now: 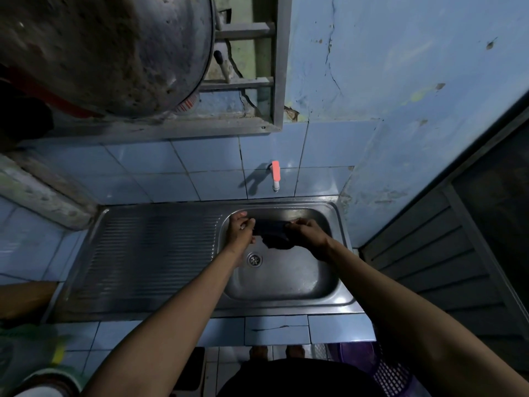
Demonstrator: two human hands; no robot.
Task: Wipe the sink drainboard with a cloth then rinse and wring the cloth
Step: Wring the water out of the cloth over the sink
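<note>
A dark cloth (273, 234) is stretched between both my hands over the steel sink basin (289, 277), with a loose corner hanging down toward the drain (254, 259). My left hand (240, 229) grips its left end and my right hand (307, 234) grips its right end. The ribbed drainboard (151, 250) lies to the left of the basin. A wall tap with an orange handle (275, 174) sits above the basin's far rim; no water stream is visible.
A large dented metal pan (108, 53) hangs at the upper left in front of a window frame (274, 81). Blue tiles cover the wall and counter front. A louvred door (446, 253) stands to the right, a purple basket (383, 371) below it.
</note>
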